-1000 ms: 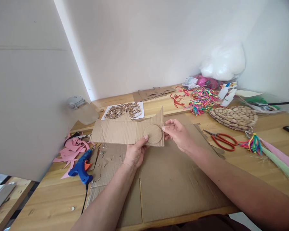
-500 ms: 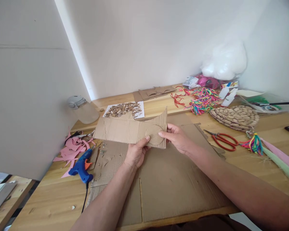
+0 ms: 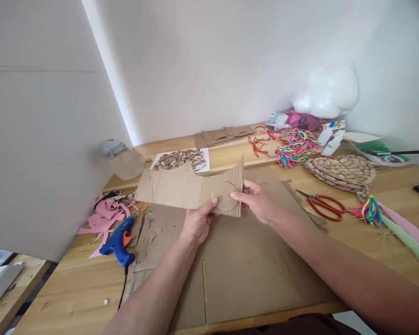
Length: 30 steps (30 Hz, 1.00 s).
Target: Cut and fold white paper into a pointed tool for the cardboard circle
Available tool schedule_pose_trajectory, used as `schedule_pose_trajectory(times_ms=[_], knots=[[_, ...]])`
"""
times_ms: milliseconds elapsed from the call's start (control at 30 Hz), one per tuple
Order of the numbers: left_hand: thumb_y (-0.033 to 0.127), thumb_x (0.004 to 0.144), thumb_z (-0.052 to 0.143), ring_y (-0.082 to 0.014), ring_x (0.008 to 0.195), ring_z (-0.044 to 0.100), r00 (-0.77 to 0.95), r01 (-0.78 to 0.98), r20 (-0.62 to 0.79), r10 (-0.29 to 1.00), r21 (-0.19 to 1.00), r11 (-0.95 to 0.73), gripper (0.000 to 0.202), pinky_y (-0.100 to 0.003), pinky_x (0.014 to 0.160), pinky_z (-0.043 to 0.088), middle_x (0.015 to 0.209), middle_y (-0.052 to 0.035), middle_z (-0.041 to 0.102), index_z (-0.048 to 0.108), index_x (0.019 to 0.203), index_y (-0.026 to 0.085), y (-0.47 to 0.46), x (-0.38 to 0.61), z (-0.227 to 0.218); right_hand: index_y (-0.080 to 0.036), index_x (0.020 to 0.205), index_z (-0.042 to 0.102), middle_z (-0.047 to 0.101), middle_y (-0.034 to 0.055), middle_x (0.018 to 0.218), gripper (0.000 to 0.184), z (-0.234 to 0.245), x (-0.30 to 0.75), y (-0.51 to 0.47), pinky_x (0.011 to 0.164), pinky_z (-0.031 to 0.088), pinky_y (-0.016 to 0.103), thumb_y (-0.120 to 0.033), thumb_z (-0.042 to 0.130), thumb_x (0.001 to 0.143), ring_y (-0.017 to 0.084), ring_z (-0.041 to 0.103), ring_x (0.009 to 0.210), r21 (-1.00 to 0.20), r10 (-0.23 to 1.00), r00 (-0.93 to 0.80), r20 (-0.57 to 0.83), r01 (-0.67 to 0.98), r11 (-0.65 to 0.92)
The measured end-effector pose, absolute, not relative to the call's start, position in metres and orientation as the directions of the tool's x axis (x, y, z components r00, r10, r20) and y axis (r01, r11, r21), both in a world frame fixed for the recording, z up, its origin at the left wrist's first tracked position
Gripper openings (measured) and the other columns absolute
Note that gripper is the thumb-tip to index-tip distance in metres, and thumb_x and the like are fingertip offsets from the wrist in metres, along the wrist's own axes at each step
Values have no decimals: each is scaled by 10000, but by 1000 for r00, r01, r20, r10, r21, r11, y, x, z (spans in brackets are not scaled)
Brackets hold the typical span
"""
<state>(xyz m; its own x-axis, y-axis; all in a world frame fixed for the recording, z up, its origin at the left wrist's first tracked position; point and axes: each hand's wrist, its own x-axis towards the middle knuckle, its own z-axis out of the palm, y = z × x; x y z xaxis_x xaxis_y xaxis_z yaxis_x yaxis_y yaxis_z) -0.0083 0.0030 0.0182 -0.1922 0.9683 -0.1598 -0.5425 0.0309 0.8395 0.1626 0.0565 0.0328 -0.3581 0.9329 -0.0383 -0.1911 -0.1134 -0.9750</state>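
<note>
A long strip of brown corrugated cardboard (image 3: 181,188) is held up over the table with a round cardboard disc (image 3: 224,194) lying against its right end. My left hand (image 3: 197,222) grips the strip's lower edge from below, thumb on the face near the disc. My right hand (image 3: 257,201) pinches the right end, its thumb pressing on the disc's right side. Under both hands a big flat cardboard sheet (image 3: 251,270) covers the wooden table (image 3: 73,288).
A blue glue gun (image 3: 118,242) and pink foam scraps (image 3: 106,216) lie left. Red scissors (image 3: 323,203), a woven mat (image 3: 345,170), coloured cords (image 3: 293,144) and tassels (image 3: 368,209) lie right. A paper with wood chips (image 3: 179,159) and cardboard offcuts (image 3: 223,135) lie behind. A grey board (image 3: 38,139) stands left.
The strip has shifted slightly right and tilted. My right thumb has slid from the strip's edge onto the disc. My left hand keeps the same grip.
</note>
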Motion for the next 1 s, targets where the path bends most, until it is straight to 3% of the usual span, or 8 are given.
schedule_pose_trajectory(times_ms=[400,633,767,933,1000], knots=[[248,652,866,-202,934,670,-183,-519,-139,973,855,24,601,-250,646,560,1161,-112,692,639,1205,180,3,-9,17,-179,959,645,714,31,857,372,32,162,57,521,462,238,-369,797,676,134,618,654,-966,930,-362,-67,-211,-152],[280,630,880,-160,817,665,-166,-507,-207,964,856,96,466,-196,533,507,1082,-99,712,707,1044,154,4,-10,13,-195,926,636,718,10,825,367,30,163,60,509,482,240,-351,815,646,141,631,633,-951,924,-364,-117,-229,-210],[338,660,859,-159,819,663,-138,-476,-188,972,874,101,421,-215,571,532,1096,-97,711,731,1020,162,3,-12,14,-209,941,636,715,-7,837,413,31,166,65,524,507,255,-325,838,600,148,640,650,-910,903,-384,-192,-275,-311],[466,753,767,-90,530,539,22,-209,-134,991,969,136,373,-199,474,423,735,-78,685,726,789,97,-1,-14,13,-221,994,645,715,-3,859,442,29,175,75,566,525,282,-319,835,607,158,653,672,-885,880,-415,-232,-285,-368],[495,790,724,-73,478,487,160,-56,-145,976,986,155,404,-190,438,374,709,-72,672,724,832,93,-4,-12,14,-217,1003,648,718,4,868,448,27,179,79,595,532,295,-306,836,606,164,661,689,-879,869,-429,-245,-280,-386]])
